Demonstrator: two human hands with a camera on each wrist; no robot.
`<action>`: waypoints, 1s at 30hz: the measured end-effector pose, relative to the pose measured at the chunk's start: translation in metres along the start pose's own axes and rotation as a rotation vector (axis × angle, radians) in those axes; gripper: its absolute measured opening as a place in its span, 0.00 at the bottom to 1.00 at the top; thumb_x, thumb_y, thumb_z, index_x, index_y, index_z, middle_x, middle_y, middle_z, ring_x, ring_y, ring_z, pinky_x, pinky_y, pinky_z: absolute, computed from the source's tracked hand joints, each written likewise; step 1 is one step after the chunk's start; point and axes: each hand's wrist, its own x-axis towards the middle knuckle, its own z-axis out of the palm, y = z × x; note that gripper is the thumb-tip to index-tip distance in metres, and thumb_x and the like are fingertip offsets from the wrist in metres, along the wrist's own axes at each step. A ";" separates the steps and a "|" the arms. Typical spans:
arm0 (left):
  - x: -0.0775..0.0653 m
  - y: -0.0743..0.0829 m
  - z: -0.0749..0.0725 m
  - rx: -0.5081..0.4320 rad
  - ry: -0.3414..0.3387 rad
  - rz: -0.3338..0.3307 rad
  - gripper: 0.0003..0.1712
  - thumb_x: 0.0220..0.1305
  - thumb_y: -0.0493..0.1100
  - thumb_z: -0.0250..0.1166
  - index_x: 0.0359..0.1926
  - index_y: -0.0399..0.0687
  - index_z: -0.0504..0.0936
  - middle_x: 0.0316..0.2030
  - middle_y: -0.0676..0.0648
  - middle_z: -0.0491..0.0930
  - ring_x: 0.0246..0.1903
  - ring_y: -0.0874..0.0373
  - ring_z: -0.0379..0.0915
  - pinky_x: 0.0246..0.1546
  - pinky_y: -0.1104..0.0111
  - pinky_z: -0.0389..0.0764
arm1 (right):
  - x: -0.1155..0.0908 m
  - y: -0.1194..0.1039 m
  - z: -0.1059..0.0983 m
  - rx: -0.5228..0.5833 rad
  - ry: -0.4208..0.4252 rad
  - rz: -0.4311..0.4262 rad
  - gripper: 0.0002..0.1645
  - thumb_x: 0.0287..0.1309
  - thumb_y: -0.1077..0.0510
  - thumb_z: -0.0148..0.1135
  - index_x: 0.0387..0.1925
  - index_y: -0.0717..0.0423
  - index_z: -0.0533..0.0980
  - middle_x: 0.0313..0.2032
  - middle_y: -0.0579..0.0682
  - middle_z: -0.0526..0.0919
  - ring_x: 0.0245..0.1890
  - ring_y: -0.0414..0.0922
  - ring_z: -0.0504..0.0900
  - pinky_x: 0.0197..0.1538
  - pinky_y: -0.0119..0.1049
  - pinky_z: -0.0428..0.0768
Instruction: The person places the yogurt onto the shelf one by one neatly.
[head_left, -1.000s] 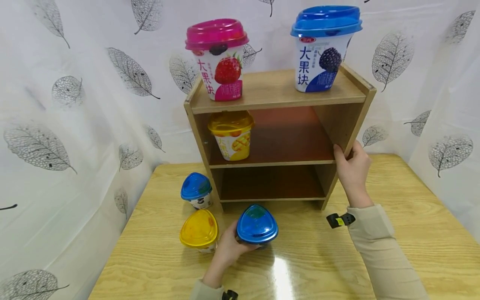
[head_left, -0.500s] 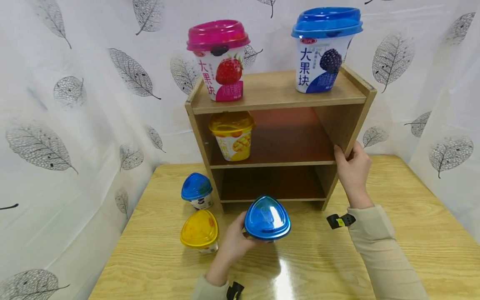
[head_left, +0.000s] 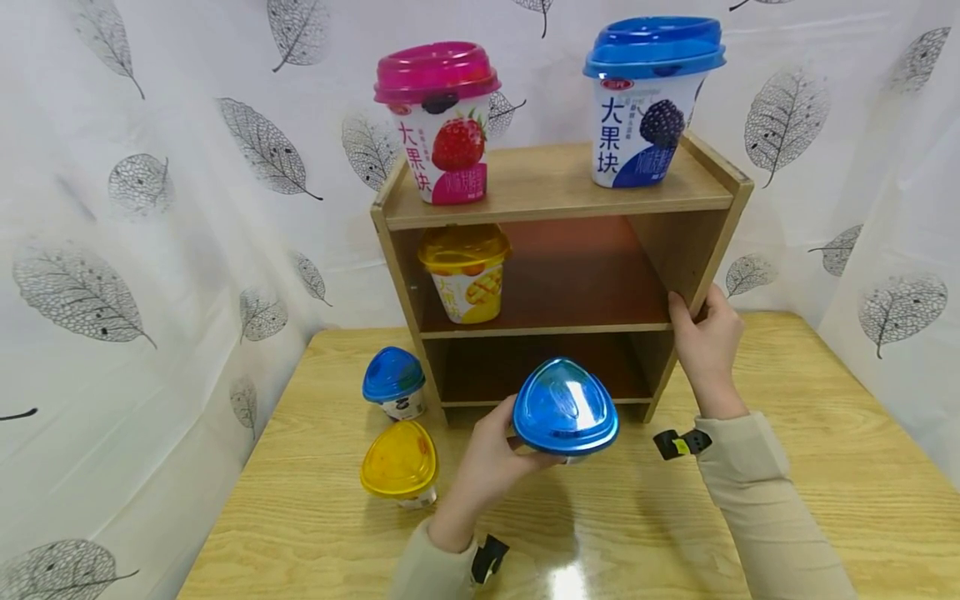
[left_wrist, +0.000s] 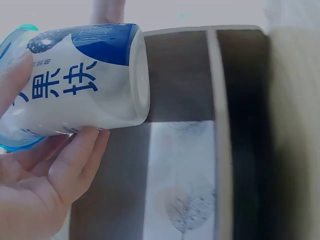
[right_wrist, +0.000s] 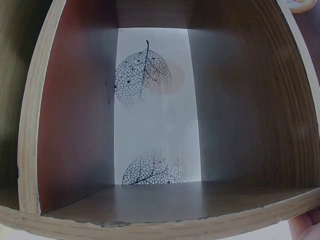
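My left hand (head_left: 483, 467) grips a blue-lidded yogurt cup (head_left: 566, 408) off the table, in front of the shelf unit's lower part. In the left wrist view the cup (left_wrist: 95, 80) shows its white side with a blackberry print, thumb on one side and fingers on the other. With my right hand (head_left: 708, 350) I hold the right side panel of the wooden shelf unit (head_left: 540, 175). On its top board stand a pink-lidded yogurt cup (head_left: 442, 125) and another blue-lidded one (head_left: 648, 108). A yellow-lidded yogurt cup (head_left: 465, 275) sits at the left of the middle shelf.
Left of the unit, a blue-lidded cup (head_left: 393, 383) and a yellow-lidded cup (head_left: 400, 462) stand on the wooden table (head_left: 285, 517). A white curtain (head_left: 187, 208) with leaf prints hangs behind and along the sides. The right wrist view looks into a shelf compartment (right_wrist: 245, 100).
My left hand has moved the blue-lidded yogurt cup up, forward and to the right, closer to the shelf unit. The right hand keeps its place on the side panel.
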 end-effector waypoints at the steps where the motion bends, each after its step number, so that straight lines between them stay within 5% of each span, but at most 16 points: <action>1: 0.002 0.003 0.001 0.002 -0.002 0.014 0.36 0.43 0.36 0.70 0.56 0.49 0.68 0.50 0.49 0.72 0.48 0.55 0.69 0.40 0.68 0.74 | 0.000 0.000 0.000 0.000 0.000 -0.001 0.15 0.53 0.61 0.56 0.41 0.68 0.75 0.36 0.62 0.80 0.26 0.19 0.69 0.27 0.16 0.67; 6: 0.015 0.016 0.005 0.040 0.010 0.106 0.36 0.42 0.39 0.71 0.55 0.49 0.68 0.49 0.51 0.73 0.47 0.59 0.70 0.42 0.71 0.73 | 0.000 0.000 -0.002 -0.013 -0.006 0.009 0.16 0.54 0.60 0.57 0.42 0.67 0.75 0.38 0.60 0.80 0.28 0.23 0.72 0.28 0.15 0.68; 10: 0.025 0.026 0.007 0.066 0.032 0.161 0.35 0.42 0.41 0.71 0.55 0.49 0.69 0.48 0.52 0.73 0.47 0.61 0.69 0.42 0.70 0.73 | 0.000 0.000 -0.002 -0.026 -0.019 0.019 0.17 0.54 0.59 0.57 0.43 0.67 0.74 0.39 0.59 0.80 0.33 0.40 0.79 0.30 0.17 0.70; 15: 0.041 0.039 0.008 -0.002 0.021 0.211 0.35 0.44 0.39 0.71 0.55 0.48 0.68 0.48 0.51 0.73 0.46 0.61 0.70 0.41 0.70 0.74 | 0.000 0.001 -0.002 -0.031 -0.036 0.024 0.18 0.55 0.59 0.56 0.45 0.67 0.73 0.41 0.60 0.79 0.37 0.52 0.79 0.35 0.30 0.77; 20: 0.053 0.059 0.010 -0.045 0.027 0.220 0.34 0.45 0.36 0.69 0.56 0.46 0.68 0.49 0.50 0.72 0.48 0.62 0.69 0.42 0.70 0.73 | -0.001 0.001 -0.003 -0.016 -0.034 0.018 0.18 0.54 0.59 0.57 0.45 0.67 0.73 0.42 0.60 0.79 0.37 0.53 0.79 0.35 0.27 0.76; 23: 0.056 0.078 0.010 -0.043 0.048 0.205 0.33 0.46 0.34 0.68 0.55 0.41 0.67 0.50 0.45 0.72 0.49 0.59 0.69 0.43 0.70 0.73 | -0.001 0.000 -0.003 -0.002 -0.044 0.032 0.19 0.55 0.59 0.56 0.46 0.67 0.73 0.43 0.60 0.78 0.38 0.53 0.79 0.37 0.34 0.77; 26: 0.065 0.077 0.013 -0.061 0.071 0.225 0.33 0.46 0.34 0.68 0.56 0.41 0.67 0.50 0.45 0.72 0.49 0.58 0.68 0.44 0.69 0.72 | -0.001 0.000 -0.003 -0.008 -0.055 0.043 0.19 0.55 0.58 0.56 0.47 0.65 0.73 0.43 0.59 0.79 0.37 0.49 0.80 0.37 0.39 0.77; 30: 0.081 0.063 0.020 -0.045 0.111 0.297 0.33 0.47 0.39 0.68 0.56 0.47 0.67 0.50 0.51 0.72 0.49 0.63 0.68 0.43 0.69 0.73 | -0.001 0.002 -0.003 -0.023 -0.045 0.028 0.17 0.55 0.58 0.56 0.44 0.65 0.74 0.38 0.59 0.80 0.28 0.32 0.76 0.30 0.22 0.74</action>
